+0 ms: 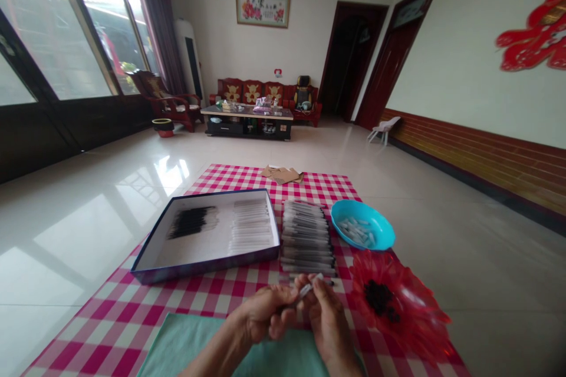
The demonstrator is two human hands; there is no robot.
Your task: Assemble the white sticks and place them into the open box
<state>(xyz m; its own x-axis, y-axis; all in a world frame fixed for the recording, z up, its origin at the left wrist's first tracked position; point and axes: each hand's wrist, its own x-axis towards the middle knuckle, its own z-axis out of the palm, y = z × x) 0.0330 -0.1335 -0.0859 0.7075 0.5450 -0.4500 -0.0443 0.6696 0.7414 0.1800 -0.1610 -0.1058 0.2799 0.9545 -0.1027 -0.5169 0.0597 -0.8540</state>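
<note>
Though partly covered, a pen (305,290) shows between the two hands, just above the near end of a row of pens (306,235). The left hand (269,309) pinches its lower part, while the right hand (326,303) has thumb and fingertips closed about the upper, whitish end.

Judging by the layout, the work is well under way: many pens in the row look put together, with one in hand. Loose parts remain: dark thin sticks (190,222) and clear tubes (251,227) in the shallow box (206,268), small clear caps (359,232) in the blue bowl (389,240), and small black pieces (378,296) in the red bowl (420,312). How many are left cannot be counted.

The held pen's long axis slants, its whitish end pointing up and right, away from the person; its other end is hidden at the left hand. The row's pens lie crosswise, roughly left to right. Below the hands, a green cloth (190,341) lies on the checked tablecloth (101,312).
</note>
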